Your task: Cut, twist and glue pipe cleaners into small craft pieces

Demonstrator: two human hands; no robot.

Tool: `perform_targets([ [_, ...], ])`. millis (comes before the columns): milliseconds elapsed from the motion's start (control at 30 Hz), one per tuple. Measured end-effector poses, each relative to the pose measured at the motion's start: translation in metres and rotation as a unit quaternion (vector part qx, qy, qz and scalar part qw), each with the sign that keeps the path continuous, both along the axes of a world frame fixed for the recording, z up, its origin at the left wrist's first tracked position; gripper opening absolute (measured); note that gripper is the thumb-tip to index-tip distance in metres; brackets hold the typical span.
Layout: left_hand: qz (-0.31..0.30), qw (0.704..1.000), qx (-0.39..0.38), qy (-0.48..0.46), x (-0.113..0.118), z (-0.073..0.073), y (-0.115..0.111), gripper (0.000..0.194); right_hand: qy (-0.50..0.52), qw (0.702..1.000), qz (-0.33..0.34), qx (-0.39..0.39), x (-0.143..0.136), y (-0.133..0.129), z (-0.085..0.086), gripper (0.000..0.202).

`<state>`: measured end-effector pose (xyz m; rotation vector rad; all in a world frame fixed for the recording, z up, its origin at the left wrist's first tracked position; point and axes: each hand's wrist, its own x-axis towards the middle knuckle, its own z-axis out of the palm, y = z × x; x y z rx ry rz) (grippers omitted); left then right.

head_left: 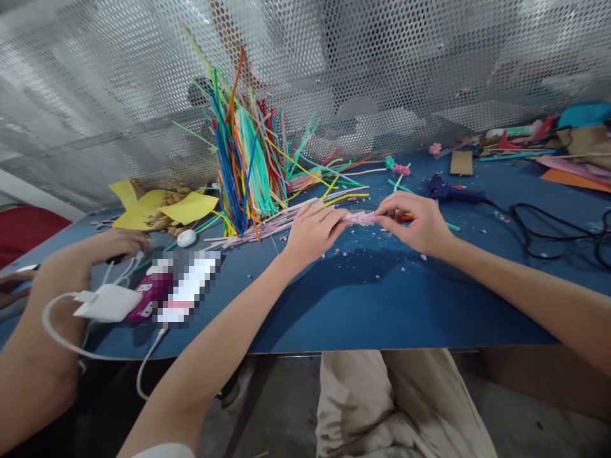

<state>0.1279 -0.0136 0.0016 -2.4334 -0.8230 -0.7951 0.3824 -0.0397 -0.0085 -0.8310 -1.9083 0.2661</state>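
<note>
A pale pink fuzzy pipe cleaner (360, 219), cut into a bumpy shape, stretches between my two hands above the table. My left hand (315, 228) is closed on its left end, the fingers pressed together. At the right end, my right hand (414, 221) pinches it between thumb and fingertips. Loose pale pink pipe cleaners (267, 228) lie just beyond and under my left hand. Small fluffy clippings are scattered on the blue tabletop (372, 299) below. Behind my left hand stands a thick bundle of coloured pipe cleaners (252, 159).
A purple glue gun (456, 191) with a black cord (529, 235) lies right. Left are a phone (188, 289), a white charger (109, 302), a white earbud case (186, 238) and yellow sheets (143, 207). Another person's arm (62, 286) reaches in. Perforated metal (382, 76) borders the back.
</note>
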Motion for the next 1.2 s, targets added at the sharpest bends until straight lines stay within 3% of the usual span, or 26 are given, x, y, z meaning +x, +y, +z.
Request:
perform_targets([
  [300, -0.003, 0.999, 0.037, -0.002, 0.0007, -0.0015, -0.0021, 0.024, -0.019, 0.998, -0.042, 0.046, -0.0030, -0.0031, -0.0009, 0.004],
  [900, 0.001, 0.998, -0.034, -0.047, 0.0010, -0.0048, 0.0017, 0.040, -0.032, 0.997, -0.040, 0.053, -0.0021, -0.0037, 0.0037, 0.010],
  [1200, -0.001, 1.000, -0.023, -0.006, 0.0011, -0.0039, 0.0010, 0.035, -0.032, 0.997, -0.043, 0.064, -0.0021, -0.0062, 0.0059, 0.011],
])
